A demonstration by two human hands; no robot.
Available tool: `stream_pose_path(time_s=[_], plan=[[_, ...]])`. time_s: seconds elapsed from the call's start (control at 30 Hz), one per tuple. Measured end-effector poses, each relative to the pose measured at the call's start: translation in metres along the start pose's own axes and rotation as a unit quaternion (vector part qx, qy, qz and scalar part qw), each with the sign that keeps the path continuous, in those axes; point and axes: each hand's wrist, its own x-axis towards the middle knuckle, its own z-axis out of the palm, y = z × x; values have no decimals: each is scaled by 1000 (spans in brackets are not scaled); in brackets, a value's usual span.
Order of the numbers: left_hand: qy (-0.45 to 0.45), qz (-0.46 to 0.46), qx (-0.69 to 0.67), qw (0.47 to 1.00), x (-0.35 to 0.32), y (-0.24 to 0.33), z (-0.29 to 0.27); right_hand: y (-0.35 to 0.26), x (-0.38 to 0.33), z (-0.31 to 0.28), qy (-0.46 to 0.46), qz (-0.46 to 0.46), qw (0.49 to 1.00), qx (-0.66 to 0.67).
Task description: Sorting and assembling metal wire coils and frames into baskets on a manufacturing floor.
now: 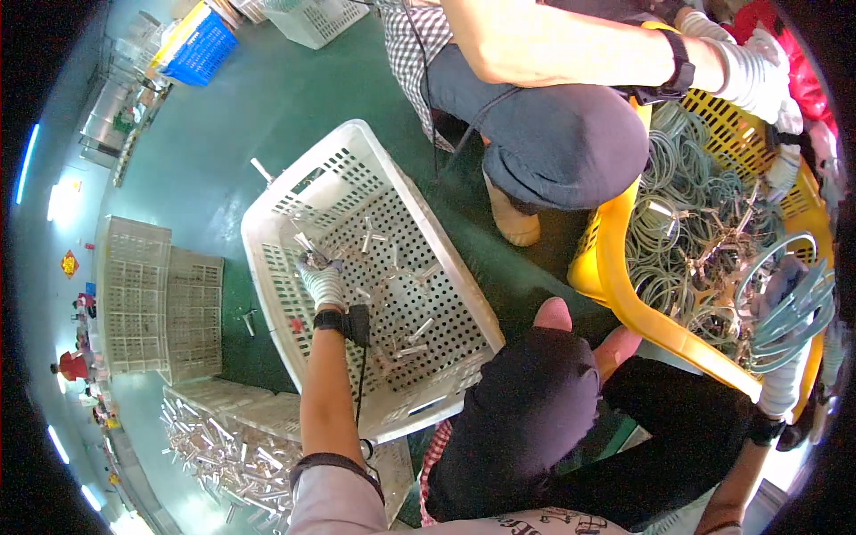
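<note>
My left hand (323,283), in a white ribbed glove, reaches into a large white perforated basket (366,134). Its fingers are closed around small silver tube-like parts (307,243), which stick out past the fingertips. Similar silver parts (419,330) lie scattered on the basket's bottom. Over at the far right, my right hand (785,287), gloved too, is at the near side of a yellow crate (664,334). It grips a bundle of looped grey cable (794,334). More coiled grey cables (660,169) with copper-coloured ends (722,245) fill the crate.
A co-worker in a checked garment sits opposite, a gloved hand (753,76) at the yellow crate's far side. Stacked white crates (134,294) stand at left. A heap of silver parts (223,455) lies lower left. A blue basket (201,49) sits at the back.
</note>
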Motion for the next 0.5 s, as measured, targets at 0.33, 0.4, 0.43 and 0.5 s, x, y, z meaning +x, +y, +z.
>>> stream_pose_path(time_s=[0.33,0.4,0.43,0.5], plan=[[-83,201,-237,947,-124,172,-100,-30,-11,73,-45,-46,995,79],[-166,144,-290,932,-177,220,-111,-23,-11,58,-24,-110,993,19],[-203,138,-296,923,-205,251,-116,-25,-15,51,20,-94,995,13],[-255,189,-244,917,-254,302,-125,-39,-25,45,85,-348,763,-538]])
